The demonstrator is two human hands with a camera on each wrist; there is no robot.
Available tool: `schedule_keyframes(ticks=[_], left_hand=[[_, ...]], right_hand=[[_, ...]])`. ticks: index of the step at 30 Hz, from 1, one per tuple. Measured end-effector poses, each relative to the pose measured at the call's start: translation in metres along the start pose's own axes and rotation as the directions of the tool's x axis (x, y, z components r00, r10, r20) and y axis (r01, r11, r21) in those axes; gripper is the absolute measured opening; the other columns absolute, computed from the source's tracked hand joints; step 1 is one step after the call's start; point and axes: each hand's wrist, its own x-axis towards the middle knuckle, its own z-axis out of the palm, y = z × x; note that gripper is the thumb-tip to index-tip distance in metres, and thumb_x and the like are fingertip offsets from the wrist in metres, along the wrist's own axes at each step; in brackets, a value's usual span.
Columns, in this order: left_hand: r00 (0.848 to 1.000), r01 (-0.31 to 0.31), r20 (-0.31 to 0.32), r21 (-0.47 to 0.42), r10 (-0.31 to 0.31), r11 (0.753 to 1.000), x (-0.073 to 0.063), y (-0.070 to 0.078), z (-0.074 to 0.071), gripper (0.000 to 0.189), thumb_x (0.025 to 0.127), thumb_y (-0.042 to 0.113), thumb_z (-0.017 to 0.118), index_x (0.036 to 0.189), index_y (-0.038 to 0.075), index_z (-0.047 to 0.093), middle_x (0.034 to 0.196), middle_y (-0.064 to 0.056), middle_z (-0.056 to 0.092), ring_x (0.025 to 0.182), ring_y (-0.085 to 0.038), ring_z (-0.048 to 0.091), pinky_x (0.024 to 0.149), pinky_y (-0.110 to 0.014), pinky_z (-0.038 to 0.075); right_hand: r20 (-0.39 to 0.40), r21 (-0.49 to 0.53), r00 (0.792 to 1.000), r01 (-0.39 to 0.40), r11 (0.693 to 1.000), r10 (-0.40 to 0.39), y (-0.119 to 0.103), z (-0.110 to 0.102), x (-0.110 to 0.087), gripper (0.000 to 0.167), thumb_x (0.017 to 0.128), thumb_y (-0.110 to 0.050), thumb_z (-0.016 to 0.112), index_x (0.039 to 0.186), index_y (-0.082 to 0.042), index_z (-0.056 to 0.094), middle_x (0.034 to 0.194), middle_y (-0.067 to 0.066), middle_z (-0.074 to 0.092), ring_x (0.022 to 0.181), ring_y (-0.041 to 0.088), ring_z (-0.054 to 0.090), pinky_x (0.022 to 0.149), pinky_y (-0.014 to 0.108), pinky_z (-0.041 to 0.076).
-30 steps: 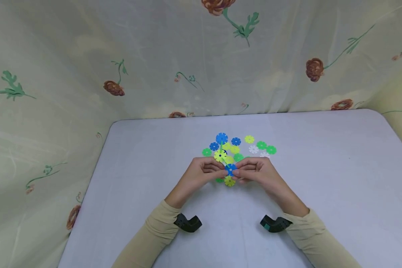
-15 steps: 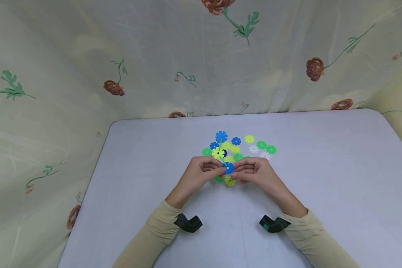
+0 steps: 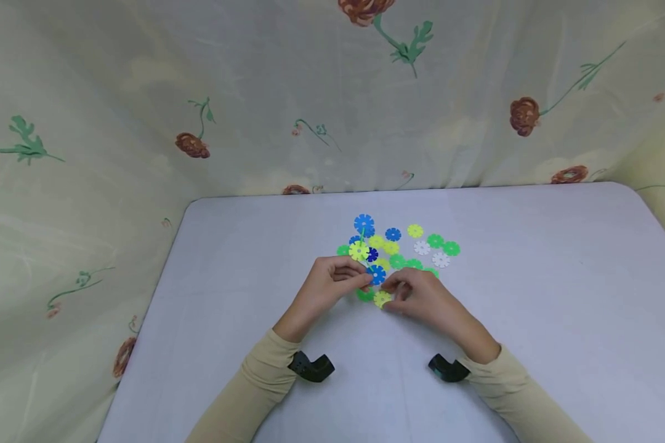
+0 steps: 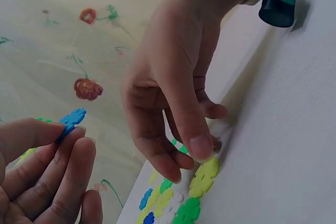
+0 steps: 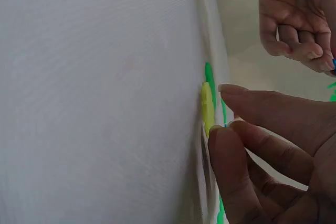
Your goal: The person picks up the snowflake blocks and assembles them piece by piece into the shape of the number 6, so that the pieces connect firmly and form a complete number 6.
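Observation:
My left hand (image 3: 337, 278) pinches a blue notched disc (image 3: 375, 275) between thumb and fingers, raised off the table in the left wrist view. It is the near end of a linked chain, in which a yellow notched disc (image 3: 358, 251) sits midway and another blue disc (image 3: 364, 223) tops the far end. My right hand (image 3: 421, 296) reaches down at a loose yellow disc (image 3: 382, 299) lying on the table. Its thumb and fingertips are apart, right at that disc's edge in the right wrist view (image 5: 208, 106). A green disc (image 3: 364, 295) lies beside it.
Behind the hands, several loose discs lie scattered: green discs (image 3: 435, 240), white discs (image 3: 422, 247), a yellow disc (image 3: 415, 231) and a blue disc (image 3: 393, 234). A white-covered table (image 3: 244, 246) lies beneath; a flowered curtain (image 3: 255, 92) hangs behind its far edge.
My right hand has let go of the near blue disc and moved down to the loose yellow disc. My left hand keeps hold of the chain, which has shifted slightly left and away.

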Motion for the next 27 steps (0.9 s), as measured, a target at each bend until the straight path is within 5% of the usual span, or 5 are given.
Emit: schedule_keyframes(ticks=[11,18,27], left_hand=[[1.0,-0.005,-0.001,0.008,0.005,1.0,0.0,0.0,-0.001,0.015,0.097,0.017,0.074,0.103,0.002,0.075,0.093,-0.015,0.078,0.085,-0.021,0.076,0.086,-0.032,0.057],[1.0,0.012,-0.007,-0.011,-0.012,1.0,0.0,-0.001,-0.001,0.016,0.096,0.018,0.075,0.102,0.003,0.075,0.097,-0.017,0.078,0.084,-0.017,0.076,0.093,-0.045,0.058],[0.999,0.025,-0.02,-0.014,-0.025,1.0,0.001,-0.001,-0.003,0.015,0.096,0.019,0.075,0.101,0.005,0.076,0.097,-0.013,0.079,0.086,-0.02,0.077,0.092,-0.04,0.058]], right_hand=[[-0.003,-0.099,1.0,-0.015,0.995,0.015,-0.001,0.004,0.005,0.026,0.085,-0.014,0.085,0.107,-0.006,0.075,0.097,0.005,0.074,0.074,0.01,0.059,0.067,0.026,0.051],[0.011,-0.05,0.999,-0.033,0.998,0.034,0.0,0.003,0.003,0.023,0.084,-0.013,0.085,0.102,-0.009,0.072,0.091,0.001,0.073,0.073,0.01,0.062,0.066,0.025,0.053],[-0.024,0.054,1.0,-0.012,0.998,0.014,0.002,-0.01,-0.001,0.008,0.089,-0.007,0.078,0.095,-0.01,0.074,0.087,0.002,0.074,0.078,0.013,0.069,0.069,0.025,0.059]])
